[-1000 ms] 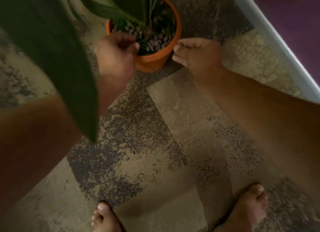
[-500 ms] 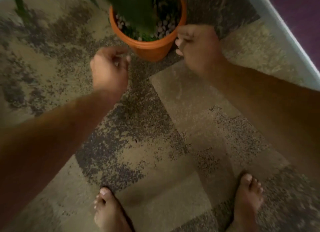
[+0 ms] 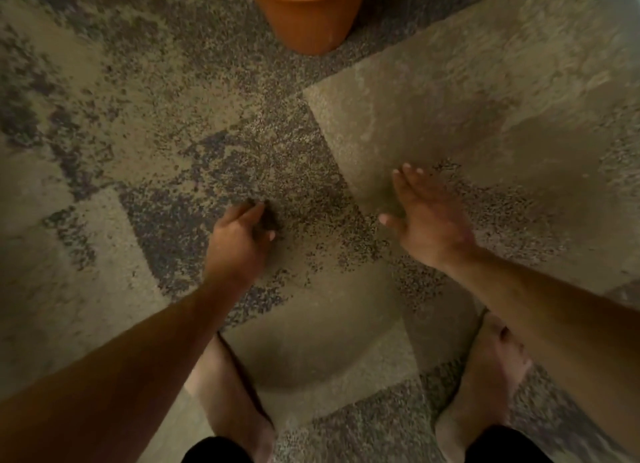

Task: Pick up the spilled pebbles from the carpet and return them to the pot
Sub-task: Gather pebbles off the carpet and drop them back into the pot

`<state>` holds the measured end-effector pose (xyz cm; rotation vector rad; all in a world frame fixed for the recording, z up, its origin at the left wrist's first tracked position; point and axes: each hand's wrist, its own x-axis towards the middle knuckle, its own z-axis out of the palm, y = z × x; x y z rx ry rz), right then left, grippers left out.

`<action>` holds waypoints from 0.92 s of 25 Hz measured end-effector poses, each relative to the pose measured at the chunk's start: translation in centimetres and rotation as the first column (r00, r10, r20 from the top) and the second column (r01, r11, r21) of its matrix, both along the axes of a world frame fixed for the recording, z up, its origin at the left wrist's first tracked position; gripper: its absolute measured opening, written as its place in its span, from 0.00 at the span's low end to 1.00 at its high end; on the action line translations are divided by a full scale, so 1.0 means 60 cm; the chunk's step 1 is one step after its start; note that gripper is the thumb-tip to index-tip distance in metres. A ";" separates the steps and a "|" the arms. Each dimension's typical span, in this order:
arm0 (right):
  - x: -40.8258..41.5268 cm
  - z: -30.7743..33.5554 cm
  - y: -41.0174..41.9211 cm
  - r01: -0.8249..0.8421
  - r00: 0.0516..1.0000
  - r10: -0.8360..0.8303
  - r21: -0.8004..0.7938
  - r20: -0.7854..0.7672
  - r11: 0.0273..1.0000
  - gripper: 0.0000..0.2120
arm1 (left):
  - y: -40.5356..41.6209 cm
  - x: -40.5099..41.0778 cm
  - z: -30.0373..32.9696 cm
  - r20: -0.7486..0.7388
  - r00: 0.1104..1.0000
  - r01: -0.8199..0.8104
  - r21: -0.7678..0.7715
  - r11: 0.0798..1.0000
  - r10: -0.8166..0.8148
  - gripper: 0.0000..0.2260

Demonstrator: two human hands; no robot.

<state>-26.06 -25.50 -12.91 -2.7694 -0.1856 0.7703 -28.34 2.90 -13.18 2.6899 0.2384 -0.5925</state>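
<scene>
Person stands barefoot on mottled tan-and-grey carpet (image 3: pixel 450 82), both arms stretched down. Orange pot (image 3: pixel 310 16) at 12 o'clock edge of view, upright, well apart from both hands. Left hand (image 3: pixel 239 241) at centre, fingers loosely curled, contents unclear. Right hand (image 3: pixel 426 220) toward 3 o'clock, released, fingers spread, holding nothing. Pebbles indistinguishable against speckled pile.

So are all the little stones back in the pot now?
I see no stones lying on the carpet, so the picking up looks done. The pot stands upright, but its inside is out of view. The left hand is curled, contents hidden; the right hand is open and empty.
</scene>
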 end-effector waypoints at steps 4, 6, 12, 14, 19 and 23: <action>-0.032 -0.045 -0.008 -0.085 0.995 0.079 -0.118 -0.056 0.989 0.36 | -0.009 -0.010 -0.020 0.037 0.998 0.059 -0.003 0.998 -0.059 0.16; -0.035 -0.049 -0.007 -0.090 0.995 0.084 -0.129 -0.054 0.988 0.36 | -0.009 -0.011 -0.027 0.063 0.995 0.080 -0.002 0.997 -0.080 0.13; -0.030 -0.041 -0.007 -0.086 0.994 0.079 -0.110 -0.074 0.990 0.37 | -0.011 -0.013 -0.021 0.104 0.995 0.003 -0.065 0.998 0.004 0.09; -0.027 -0.027 -0.004 -0.051 0.997 0.047 -0.064 -0.060 0.997 0.38 | -0.028 -0.005 0.003 0.126 0.989 -0.059 -0.140 0.988 0.077 0.09; 0.003 0.023 0.002 -0.013 1.000 0.012 0.063 0.016 0.998 0.37 | -0.083 0.087 0.089 0.227 0.947 -0.134 -0.360 0.923 0.226 0.09; 0.031 0.054 -0.004 0.009 0.999 -0.011 0.083 0.031 0.997 0.36 | -0.116 0.209 0.167 0.393 0.875 -0.088 -0.442 0.893 0.281 0.07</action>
